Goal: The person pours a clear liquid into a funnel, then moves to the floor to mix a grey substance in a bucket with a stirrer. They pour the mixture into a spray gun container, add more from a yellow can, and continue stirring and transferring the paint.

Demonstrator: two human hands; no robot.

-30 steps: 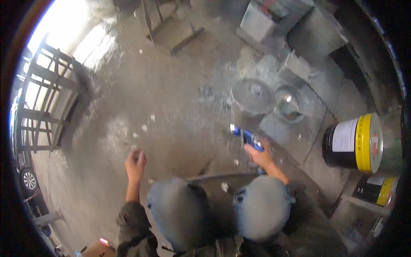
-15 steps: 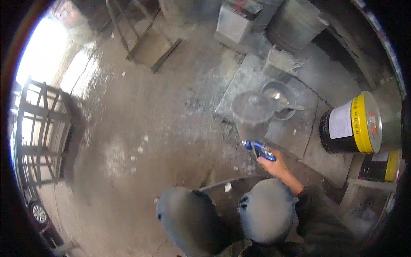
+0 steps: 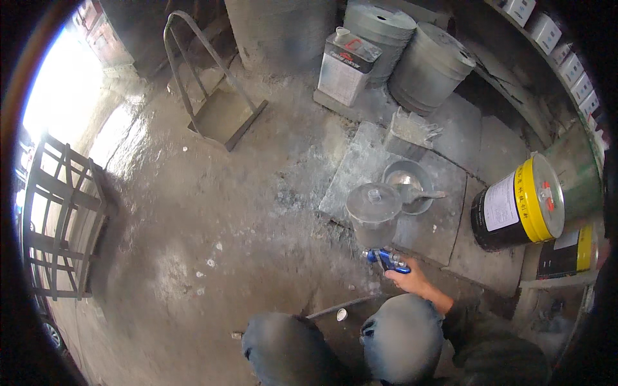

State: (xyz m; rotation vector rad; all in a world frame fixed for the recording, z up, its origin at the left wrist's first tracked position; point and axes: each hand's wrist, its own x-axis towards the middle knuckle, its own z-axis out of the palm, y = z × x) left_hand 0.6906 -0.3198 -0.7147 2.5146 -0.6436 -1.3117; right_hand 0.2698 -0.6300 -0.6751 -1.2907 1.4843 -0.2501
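My right hand [image 3: 412, 280] is closed around the handle of a blue and silver spray gun [image 3: 389, 260], held above the floor in front of my right knee. A grey lidded cup [image 3: 373, 204] with a small knob on its lid stands up from the gun's front end and seems to be attached to it. Behind the cup, a round metal pan [image 3: 421, 177] sits on a grey slab [image 3: 341, 186]. A brush-like tool [image 3: 425, 194] with a handle lies across the pan. My left hand is out of view.
A yellow and black bucket [image 3: 515, 202] stands at the right. Farther back are a rectangular tin [image 3: 347, 71], metal drums [image 3: 431, 67] and a box of pale strips [image 3: 410, 134]. A hooped metal stand [image 3: 225, 119] and a slatted rack [image 3: 61, 219] are at the left.
The view has tilted up, so everything sits lower in the picture. My right hand keeps its grip on the spray gun, which stays close to my right knee.
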